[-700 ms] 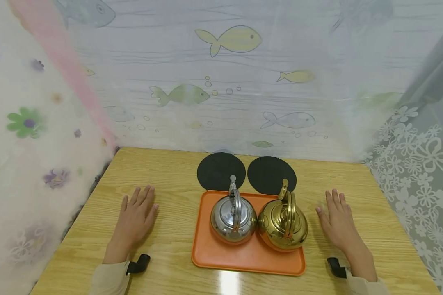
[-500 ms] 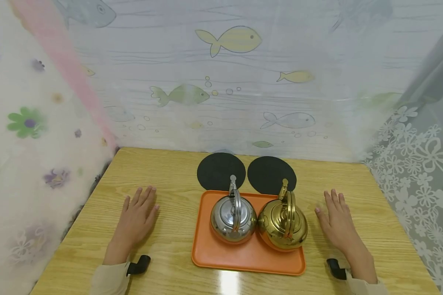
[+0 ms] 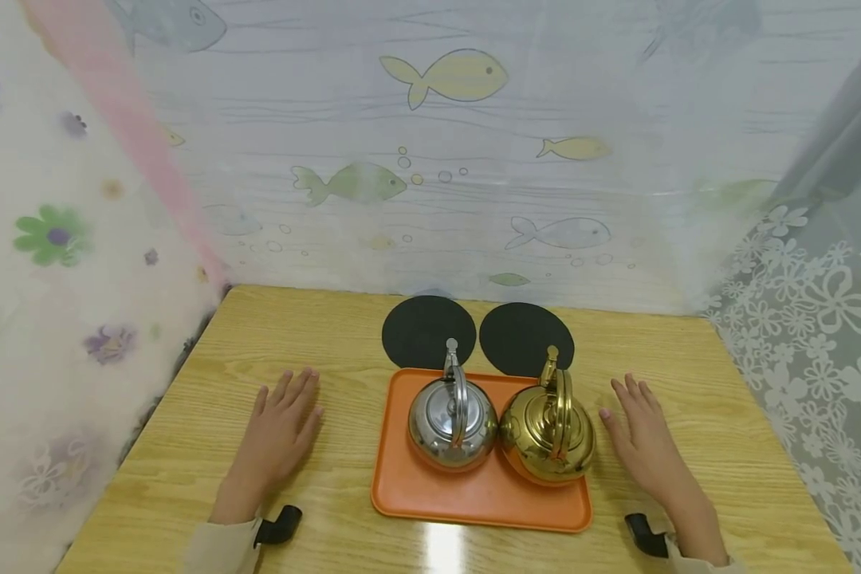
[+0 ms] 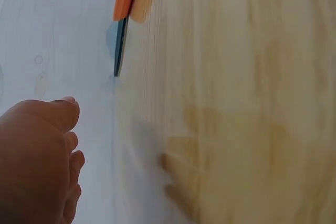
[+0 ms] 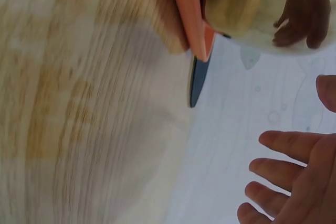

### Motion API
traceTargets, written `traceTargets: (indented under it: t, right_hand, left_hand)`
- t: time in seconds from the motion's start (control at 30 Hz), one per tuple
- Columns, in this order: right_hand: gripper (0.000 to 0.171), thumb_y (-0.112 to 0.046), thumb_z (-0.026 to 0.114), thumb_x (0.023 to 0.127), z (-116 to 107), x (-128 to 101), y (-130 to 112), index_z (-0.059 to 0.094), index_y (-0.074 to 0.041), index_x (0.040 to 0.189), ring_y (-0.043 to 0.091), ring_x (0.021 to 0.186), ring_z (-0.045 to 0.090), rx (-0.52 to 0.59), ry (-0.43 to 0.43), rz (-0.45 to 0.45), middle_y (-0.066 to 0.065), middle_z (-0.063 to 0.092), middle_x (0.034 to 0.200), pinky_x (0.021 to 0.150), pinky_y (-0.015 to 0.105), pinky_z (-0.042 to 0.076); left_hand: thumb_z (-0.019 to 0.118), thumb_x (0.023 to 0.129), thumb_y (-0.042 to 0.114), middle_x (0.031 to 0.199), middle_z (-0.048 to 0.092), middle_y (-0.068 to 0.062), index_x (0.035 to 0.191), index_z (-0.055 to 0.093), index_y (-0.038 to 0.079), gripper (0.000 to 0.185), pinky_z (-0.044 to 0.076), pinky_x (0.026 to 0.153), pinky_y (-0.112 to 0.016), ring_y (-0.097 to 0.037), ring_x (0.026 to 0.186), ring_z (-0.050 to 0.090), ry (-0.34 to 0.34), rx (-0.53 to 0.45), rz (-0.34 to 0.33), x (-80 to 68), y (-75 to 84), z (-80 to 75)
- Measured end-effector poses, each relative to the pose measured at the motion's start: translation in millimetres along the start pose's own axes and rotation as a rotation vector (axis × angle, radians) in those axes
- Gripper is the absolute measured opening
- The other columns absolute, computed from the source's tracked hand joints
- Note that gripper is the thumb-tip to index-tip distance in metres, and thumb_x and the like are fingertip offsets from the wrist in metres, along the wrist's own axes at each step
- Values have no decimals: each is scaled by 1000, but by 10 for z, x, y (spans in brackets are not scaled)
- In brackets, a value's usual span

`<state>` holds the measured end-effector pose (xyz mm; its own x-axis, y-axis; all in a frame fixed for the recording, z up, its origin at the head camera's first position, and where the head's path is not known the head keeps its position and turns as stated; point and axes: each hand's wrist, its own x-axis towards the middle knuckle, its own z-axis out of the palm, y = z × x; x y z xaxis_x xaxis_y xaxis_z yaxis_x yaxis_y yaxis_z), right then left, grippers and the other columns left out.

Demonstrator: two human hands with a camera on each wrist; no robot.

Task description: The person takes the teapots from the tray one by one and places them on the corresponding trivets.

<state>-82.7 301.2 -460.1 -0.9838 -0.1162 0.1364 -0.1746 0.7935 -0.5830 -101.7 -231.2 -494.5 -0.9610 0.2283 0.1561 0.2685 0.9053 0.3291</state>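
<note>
On an orange tray point(image 3: 473, 502) stand a silver kettle point(image 3: 438, 446) and, to its right, a gold kettle point(image 3: 538, 458), their sides very close together. Both spouts point toward the back of the table. My left hand point(image 3: 276, 438) is to the left of the tray, palm down with fingers extended, holding nothing. On the other side, my right hand point(image 3: 646, 438) is near the gold kettle but apart from it, its fingers straight. In the right wrist view the gold kettle's curved side point(image 5: 252, 3) mirrors a hand.
Two round black mats point(image 3: 428, 331) lie side by side behind the tray on the wooden table point(image 3: 316, 327). A curtain printed with fish point(image 3: 359, 239) hangs along the table's back edge. Flowered cloth point(image 3: 50, 335) and lace point(image 3: 825, 359) hang at the sides.
Both hands have moved inward toward the tray, the left one rightward and the right one leftward. The kettles, tray and mats keep their places.
</note>
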Motion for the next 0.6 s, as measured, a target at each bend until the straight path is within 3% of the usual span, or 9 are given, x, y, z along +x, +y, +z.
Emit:
traceTargets:
  t: [0.23,0.5,0.53,0.6]
  right_hand:
    - [57,-24,47,109,42,-63,-176,34,9,154,58,148,15,44,46,-17,38,22,159,114,76,15]
    - [45,-16,47,108,101,-118,-340,47,5,148,57,141,30,153,161,-49,31,37,155,104,77,28]
    - [44,-16,47,109,106,-127,-359,48,4,148,55,140,32,165,175,-53,30,40,154,104,75,30]
    - [42,-15,46,109,109,-147,-400,50,1,147,50,140,36,179,198,-61,26,45,152,115,57,33]
  left_hand:
    - [51,107,31,164,34,-15,159,36,7,59,14,120,-68,-43,152,25,-11,7,39,-15,99,10]
    - [55,105,30,162,39,-11,157,41,8,58,18,120,-65,-40,150,31,13,20,109,-6,192,55]
    - [55,105,30,161,40,-11,157,41,8,58,19,120,-65,-40,150,32,16,25,124,4,205,56]
    - [56,104,30,161,40,-10,156,42,8,58,21,120,-64,-39,150,33,16,30,152,25,234,54]
